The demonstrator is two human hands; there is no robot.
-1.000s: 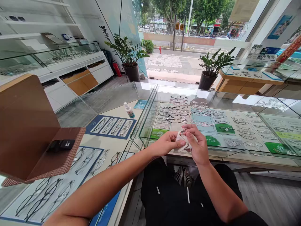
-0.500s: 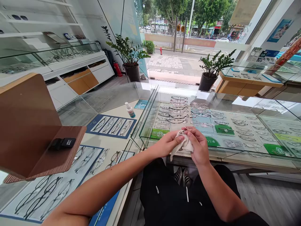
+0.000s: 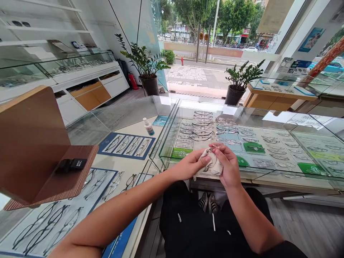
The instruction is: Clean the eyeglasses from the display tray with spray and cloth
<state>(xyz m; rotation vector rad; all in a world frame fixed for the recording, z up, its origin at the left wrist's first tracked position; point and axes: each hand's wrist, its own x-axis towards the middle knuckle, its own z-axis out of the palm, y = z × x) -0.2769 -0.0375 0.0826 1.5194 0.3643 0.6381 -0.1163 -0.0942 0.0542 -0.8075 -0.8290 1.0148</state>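
Close together over the front edge of the glass counter, both my hands work at one spot. My left hand is closed on a crumpled whitish cloth, thumb pressed on top. My right hand pinches a thin-framed pair of glasses, whose fine wire part sticks out above the fingers. The cloth lies bunched against the glasses between both hands and hides most of the frame.
Under the glass counter lie rows of glasses. A small white bottle stands at the left beside a blue display card. Nearer left is a brown stand with a black object on it. Potted plants stand beyond.
The cloth has shifted slightly and folded up between my hands, its hanging corner now higher. Both hands keep their grip in nearly the same place. The view has turned a little.
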